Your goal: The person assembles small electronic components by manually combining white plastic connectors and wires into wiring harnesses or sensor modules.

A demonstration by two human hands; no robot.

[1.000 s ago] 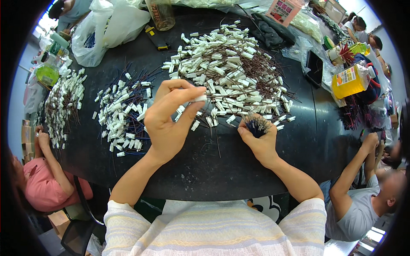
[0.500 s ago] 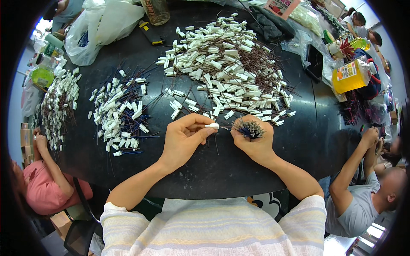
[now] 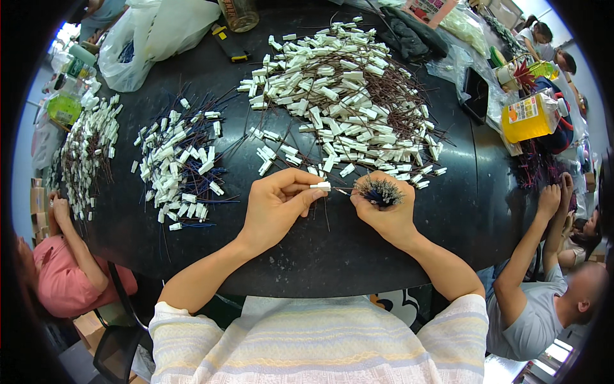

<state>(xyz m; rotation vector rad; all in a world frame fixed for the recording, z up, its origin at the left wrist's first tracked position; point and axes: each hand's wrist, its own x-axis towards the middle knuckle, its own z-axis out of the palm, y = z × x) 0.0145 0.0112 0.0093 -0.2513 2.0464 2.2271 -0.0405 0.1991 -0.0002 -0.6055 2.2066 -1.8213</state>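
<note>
Between the thumb and forefinger of my left hand point(image 3: 279, 208) is a small white plastic connector point(image 3: 323, 186), with a thin dark wire hanging below it. My right hand point(image 3: 387, 216) is closed around a bundle of dark wires point(image 3: 380, 190) whose metal-tipped ends face up. One wire from that bundle stretches left toward the connector; whether its tip is inside I cannot tell. Beyond my hands lies a large heap of white connectors on brown wires point(image 3: 348, 105). To the left is a smaller pile of connectors on blue wires point(image 3: 181, 157).
Another connector pile point(image 3: 89, 153) lies far left, near a co-worker in pink point(image 3: 70, 278). A box cutter point(image 3: 228, 43) and a plastic bag point(image 3: 150, 38) are at the back. On the right are a phone point(image 3: 474, 96), a yellow bottle point(image 3: 527, 116) and a co-worker in grey point(image 3: 531, 313).
My right hand has shifted slightly right, and the gap between the bundle and the connector is a little wider. My left hand keeps its pinch. The right co-worker's hands have moved up.
</note>
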